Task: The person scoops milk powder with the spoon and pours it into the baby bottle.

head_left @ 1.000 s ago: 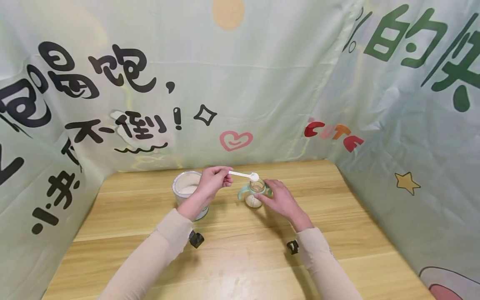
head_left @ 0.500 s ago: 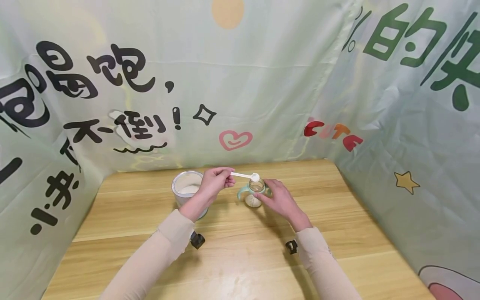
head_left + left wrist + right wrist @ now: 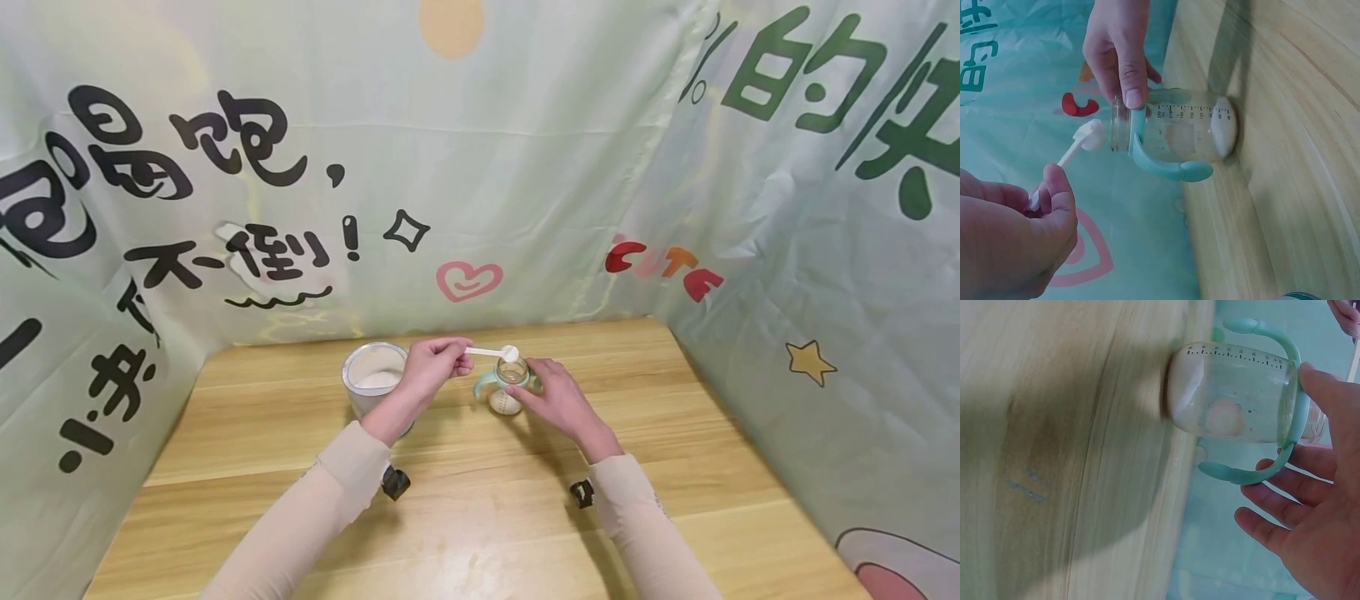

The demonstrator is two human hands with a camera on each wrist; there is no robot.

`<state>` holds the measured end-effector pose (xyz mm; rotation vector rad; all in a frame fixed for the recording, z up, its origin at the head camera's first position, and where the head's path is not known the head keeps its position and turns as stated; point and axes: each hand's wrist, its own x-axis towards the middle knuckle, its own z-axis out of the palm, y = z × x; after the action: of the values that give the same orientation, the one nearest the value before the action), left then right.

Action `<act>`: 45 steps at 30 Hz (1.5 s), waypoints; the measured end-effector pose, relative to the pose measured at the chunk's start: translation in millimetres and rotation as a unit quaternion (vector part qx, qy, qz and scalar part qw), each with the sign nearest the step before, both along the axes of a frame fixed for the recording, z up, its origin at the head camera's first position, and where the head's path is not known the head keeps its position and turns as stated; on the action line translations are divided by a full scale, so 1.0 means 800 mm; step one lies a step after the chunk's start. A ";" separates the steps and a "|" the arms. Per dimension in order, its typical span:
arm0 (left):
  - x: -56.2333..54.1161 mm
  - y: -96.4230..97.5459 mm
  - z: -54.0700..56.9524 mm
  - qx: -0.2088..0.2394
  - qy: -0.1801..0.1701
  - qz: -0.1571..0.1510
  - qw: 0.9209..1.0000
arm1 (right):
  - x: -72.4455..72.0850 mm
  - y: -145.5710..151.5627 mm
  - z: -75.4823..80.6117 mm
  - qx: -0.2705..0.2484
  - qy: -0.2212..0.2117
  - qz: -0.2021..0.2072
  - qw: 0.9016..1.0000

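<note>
Left hand [image 3: 435,364] pinches scoop [image 3: 1072,154] of powder [image 3: 1091,134] over bottle [image 3: 1175,134]. Right hand [image 3: 562,402] grips bottle, upright toward far edge of surface [image 3: 480,525].

Your table [image 3: 480,517] was pale wood with visible grain. Measured from its centre, you had an open tub [image 3: 361,398] upright at eleven o'clock, partly hidden, and a clear two-handled bottle [image 3: 503,402] upright at one o'clock, its base touching the surface.
</note>
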<state>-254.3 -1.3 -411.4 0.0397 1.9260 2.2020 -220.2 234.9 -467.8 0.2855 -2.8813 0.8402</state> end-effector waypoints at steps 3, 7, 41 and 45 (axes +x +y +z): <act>0.001 0.000 -0.001 -0.008 0.009 -0.003 1.000 | 0.000 0.000 -0.001 0.000 0.000 0.001 1.000; 0.001 0.000 -0.001 -0.020 0.021 -0.005 1.000 | -0.001 0.000 -0.001 -0.002 -0.002 0.002 1.000; 0.006 -0.002 -0.006 -0.095 0.033 -0.010 0.995 | 0.001 0.000 0.000 -0.008 -0.015 0.000 1.000; 0.007 -0.002 -0.007 -0.098 0.035 -0.015 0.994 | 0.001 0.000 -0.001 -0.009 -0.012 0.001 1.000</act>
<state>-248.8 -3.2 -416.6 0.1158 2.1541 2.0082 -219.4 234.9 -468.3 0.2786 -2.8934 0.8756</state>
